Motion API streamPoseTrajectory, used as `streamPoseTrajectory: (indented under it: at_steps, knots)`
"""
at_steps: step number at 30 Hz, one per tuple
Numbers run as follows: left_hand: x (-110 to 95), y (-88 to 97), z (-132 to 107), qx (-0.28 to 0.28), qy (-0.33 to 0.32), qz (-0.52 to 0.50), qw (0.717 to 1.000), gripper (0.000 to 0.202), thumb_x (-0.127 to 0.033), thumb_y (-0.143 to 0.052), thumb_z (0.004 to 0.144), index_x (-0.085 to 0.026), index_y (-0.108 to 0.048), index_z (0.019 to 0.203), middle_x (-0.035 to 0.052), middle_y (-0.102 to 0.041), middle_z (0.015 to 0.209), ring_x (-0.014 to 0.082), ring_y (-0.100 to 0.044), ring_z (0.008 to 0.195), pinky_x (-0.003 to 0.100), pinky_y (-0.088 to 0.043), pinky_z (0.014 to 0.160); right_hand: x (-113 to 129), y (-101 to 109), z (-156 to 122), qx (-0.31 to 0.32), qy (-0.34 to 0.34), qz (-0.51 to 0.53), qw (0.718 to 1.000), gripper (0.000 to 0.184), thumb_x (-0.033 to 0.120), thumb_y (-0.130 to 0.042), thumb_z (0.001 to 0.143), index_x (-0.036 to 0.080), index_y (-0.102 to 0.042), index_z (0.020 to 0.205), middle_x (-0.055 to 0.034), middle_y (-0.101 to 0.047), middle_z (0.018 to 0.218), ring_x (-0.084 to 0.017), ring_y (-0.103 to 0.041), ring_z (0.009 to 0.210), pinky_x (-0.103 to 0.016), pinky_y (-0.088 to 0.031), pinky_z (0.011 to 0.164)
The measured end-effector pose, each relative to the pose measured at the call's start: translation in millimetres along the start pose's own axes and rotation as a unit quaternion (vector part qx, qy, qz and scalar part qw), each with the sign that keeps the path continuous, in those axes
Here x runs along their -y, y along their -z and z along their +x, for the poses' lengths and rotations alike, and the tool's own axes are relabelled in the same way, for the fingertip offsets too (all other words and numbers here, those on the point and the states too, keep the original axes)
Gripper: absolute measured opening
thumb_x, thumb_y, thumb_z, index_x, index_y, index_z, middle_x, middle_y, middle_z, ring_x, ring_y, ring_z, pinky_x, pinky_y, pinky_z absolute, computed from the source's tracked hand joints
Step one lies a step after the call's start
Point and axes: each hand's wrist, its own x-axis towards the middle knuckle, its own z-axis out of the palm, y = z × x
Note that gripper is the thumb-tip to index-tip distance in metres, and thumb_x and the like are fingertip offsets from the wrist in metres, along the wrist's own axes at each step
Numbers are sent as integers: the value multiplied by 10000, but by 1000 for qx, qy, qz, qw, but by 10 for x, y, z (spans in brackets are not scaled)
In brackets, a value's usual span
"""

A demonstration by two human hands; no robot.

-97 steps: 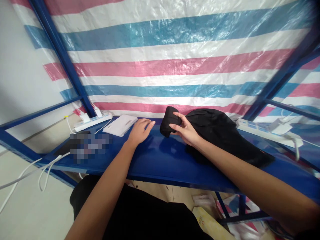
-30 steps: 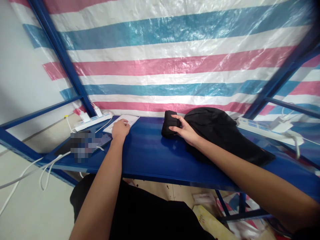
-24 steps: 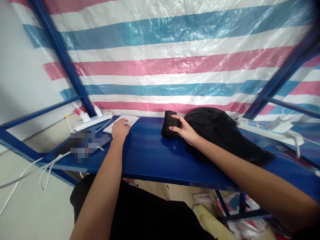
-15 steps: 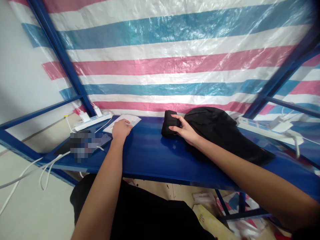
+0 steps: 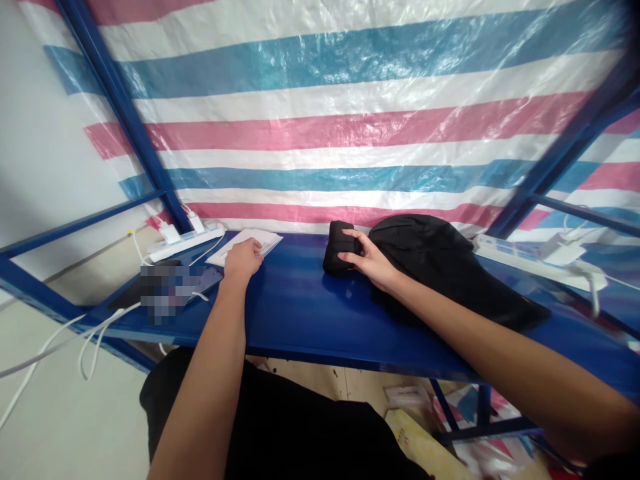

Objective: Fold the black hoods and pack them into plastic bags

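My right hand [image 5: 369, 261] grips a rolled black cloth bundle [image 5: 337, 250] that rests on the blue metal shelf [image 5: 300, 307]. Just right of it lies a larger heap of black garment [image 5: 440, 267], under my right forearm. My left hand [image 5: 242, 259] is curled on the near edge of a flat white packet [image 5: 260, 239] at the back left of the shelf; its fingers are bent and pressed on the packet.
A white power strip [image 5: 185, 241] with plugs and white cables [image 5: 75, 337] sits at the left end, next to a dark flat object [image 5: 165, 283]. Another power strip [image 5: 530, 261] lies at the right. A striped plastic tarp [image 5: 325, 127] hangs behind. Boxes lie on the floor below.
My left hand moved left from the bare shelf onto the white packet. My right hand lowered the black bundle onto the shelf. In the last second hardly anything moved.
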Motion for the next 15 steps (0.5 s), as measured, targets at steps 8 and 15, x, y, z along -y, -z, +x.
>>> streamPoseTrajectory:
  at_steps: [8, 15]
  knots:
    - [-130, 23, -68, -82, -41, 26, 995, 373, -107, -542, 999, -205, -805, 1245, 133, -762, 1312, 325, -707, 1248, 416, -519, 1157, 28, -17, -25, 13, 9, 16, 1000, 674, 316, -872, 765, 383, -683, 1408, -14, -761, 1181, -261, -715, 1066, -407, -636, 901]
    - [-509, -96, -255, -168, -172, -9, 971, 588, -194, -675, 984, -219, -545, 1557, 152, -515, 1607, 336, -535, 1494, 403, -526, 1192, 210, -65, -144, 66, 53, -15, 996, 627, 265, -721, 788, 337, -742, 1410, 0, -772, 1050, -247, -707, 916, -402, -595, 867]
